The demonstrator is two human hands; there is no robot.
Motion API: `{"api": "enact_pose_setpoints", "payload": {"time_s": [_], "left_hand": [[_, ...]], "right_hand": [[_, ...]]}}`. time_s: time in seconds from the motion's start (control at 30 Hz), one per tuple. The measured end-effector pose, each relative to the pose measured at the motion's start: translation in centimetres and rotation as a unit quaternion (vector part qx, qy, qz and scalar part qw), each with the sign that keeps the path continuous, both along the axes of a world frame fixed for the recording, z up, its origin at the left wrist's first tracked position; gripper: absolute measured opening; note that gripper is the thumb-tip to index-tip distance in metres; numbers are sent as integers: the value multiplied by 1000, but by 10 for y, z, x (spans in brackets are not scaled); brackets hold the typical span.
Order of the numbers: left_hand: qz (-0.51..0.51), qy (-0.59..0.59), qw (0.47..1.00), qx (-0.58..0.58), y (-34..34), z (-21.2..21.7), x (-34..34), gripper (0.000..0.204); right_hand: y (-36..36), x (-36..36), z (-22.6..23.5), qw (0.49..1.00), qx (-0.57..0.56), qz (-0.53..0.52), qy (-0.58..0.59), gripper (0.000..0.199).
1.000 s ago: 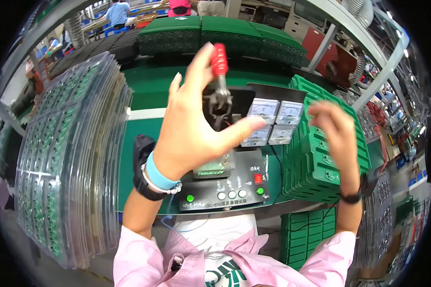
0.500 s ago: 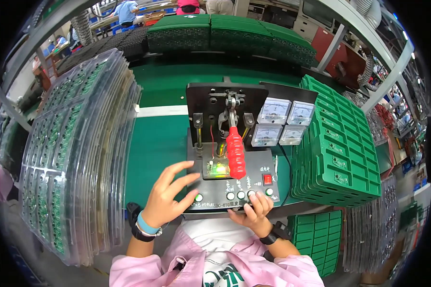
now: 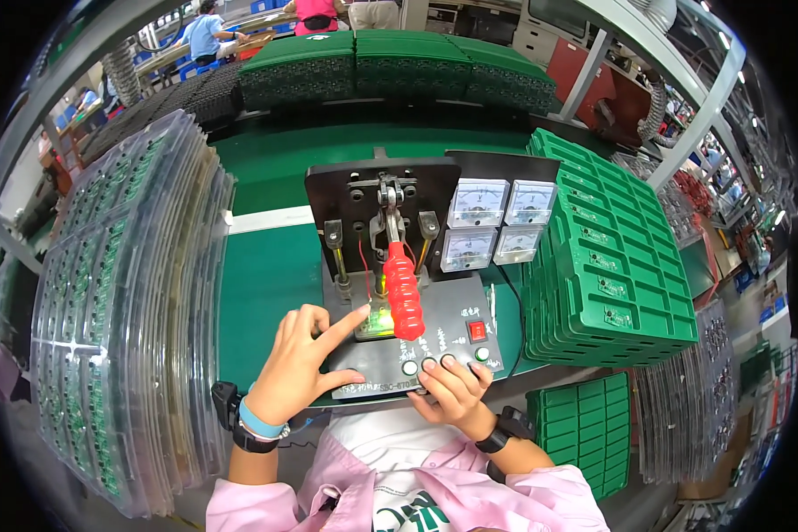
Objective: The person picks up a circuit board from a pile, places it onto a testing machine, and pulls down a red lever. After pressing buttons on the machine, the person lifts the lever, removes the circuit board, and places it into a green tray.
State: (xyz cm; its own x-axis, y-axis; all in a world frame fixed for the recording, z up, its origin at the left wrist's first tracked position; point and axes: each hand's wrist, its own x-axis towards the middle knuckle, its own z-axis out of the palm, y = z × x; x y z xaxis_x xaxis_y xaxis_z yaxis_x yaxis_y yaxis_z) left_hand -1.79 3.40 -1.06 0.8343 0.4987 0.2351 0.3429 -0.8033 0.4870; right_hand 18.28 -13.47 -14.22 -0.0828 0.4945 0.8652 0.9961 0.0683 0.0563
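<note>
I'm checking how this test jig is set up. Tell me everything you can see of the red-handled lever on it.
The red-handled lever has a glossy, ribbed red grip, plastic by its look, on a grey metal linkage hinged to the black upright plate. It is swung down, grip pointing toward the person, over the small lit circuit board on the black base. Neither hand holds it: the left hand points a finger at the board beside it, and the right hand rests at the round buttons below.
</note>
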Motion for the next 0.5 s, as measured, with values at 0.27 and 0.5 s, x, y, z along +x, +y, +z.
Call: {"api": "enact_pose_setpoints", "payload": {"time_s": [0.27, 0.5], "left_hand": [[-18, -9, 1000, 22, 2, -1, 2, 86], [35, -81, 996, -12, -5, -29, -10, 95]], "right_hand": [[17, -1, 110, 925, -341, 100, 134, 34], [143, 38, 235, 955, 6, 290, 64, 50]]}}
